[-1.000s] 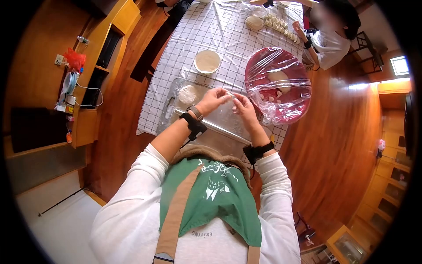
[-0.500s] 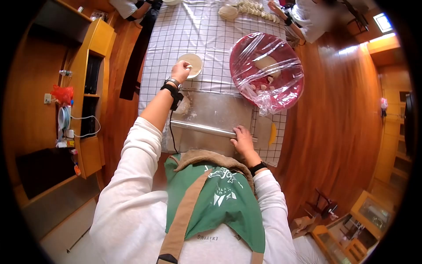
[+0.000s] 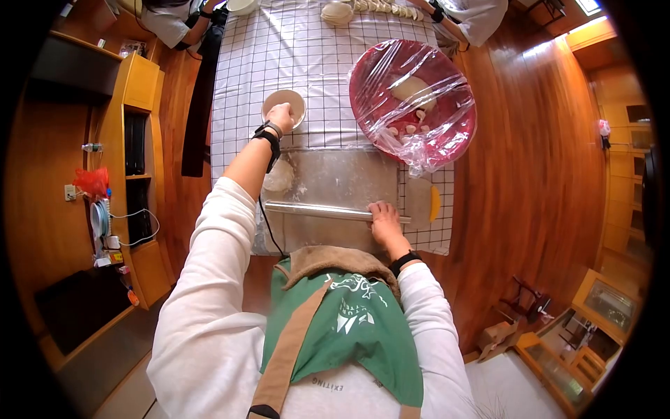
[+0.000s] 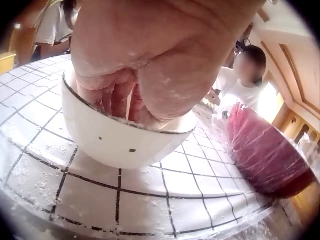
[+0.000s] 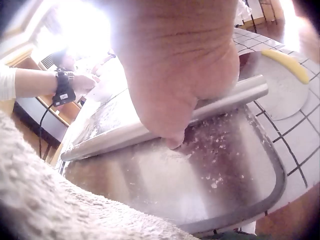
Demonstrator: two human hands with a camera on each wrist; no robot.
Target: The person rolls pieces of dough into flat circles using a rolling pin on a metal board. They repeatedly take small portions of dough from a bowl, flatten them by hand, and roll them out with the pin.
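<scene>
My left hand (image 3: 281, 116) reaches down into a white bowl (image 4: 110, 145) on the checked tablecloth. In the left wrist view its fingers dip below the rim, side by side, and their tips are hidden. I cannot tell whether they pinch something. My right hand (image 3: 385, 222) grips the right end of a metal rolling pin (image 3: 314, 209), its thumb on the near side in the right wrist view. The pin lies across a flour-dusted metal board (image 3: 349, 174). A pale lump of dough (image 3: 279, 176) sits at the board's left, partly behind my left forearm.
A red basin (image 3: 457, 136) under plastic film holds dough pieces, beyond the board to the right. Beside the board lies a scraper with a yellow edge (image 3: 434, 204). Stacked round wrappers (image 3: 337, 12) and a row of dumplings (image 3: 391, 10) are at the back, near two people.
My hands were together over the board, fingertips meeting. The left went to the bowl, a white bit at its fingertips half a second ago, then lower into it. The right moved onto the rolling pin.
</scene>
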